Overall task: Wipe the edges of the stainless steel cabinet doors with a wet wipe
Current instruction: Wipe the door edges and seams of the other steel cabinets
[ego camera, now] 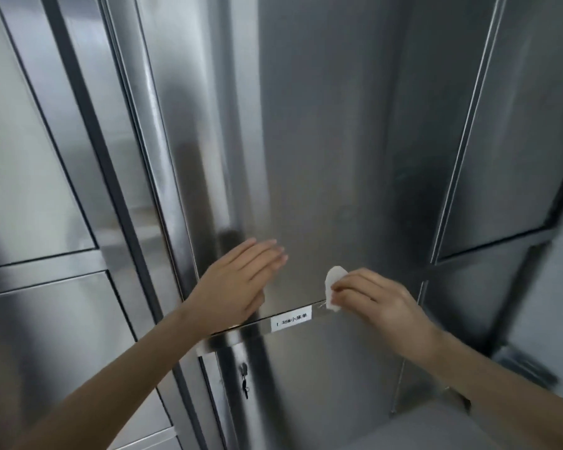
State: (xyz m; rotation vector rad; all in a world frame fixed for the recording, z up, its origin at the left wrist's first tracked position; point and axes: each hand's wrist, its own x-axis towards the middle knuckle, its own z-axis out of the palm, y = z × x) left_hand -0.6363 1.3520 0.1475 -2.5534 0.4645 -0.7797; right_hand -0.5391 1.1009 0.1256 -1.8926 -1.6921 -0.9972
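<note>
A tall stainless steel cabinet door (306,141) fills the middle of the view. My left hand (238,284) lies flat on its lower part, fingers straight, just above the door's bottom edge. My right hand (377,297) pinches a small folded white wet wipe (333,287) and holds it against the door's bottom edge (293,311), to the right of a white printed label (291,318). Below the edge sits a second door with a keyed lock (243,373), a key hanging from it.
More steel cabinet doors stand at the left (39,157). A door at the right (514,125) appears swung open, angled toward me. A dark vertical frame strip (88,125) separates the left panels. A hinge rod (400,378) runs down at lower right.
</note>
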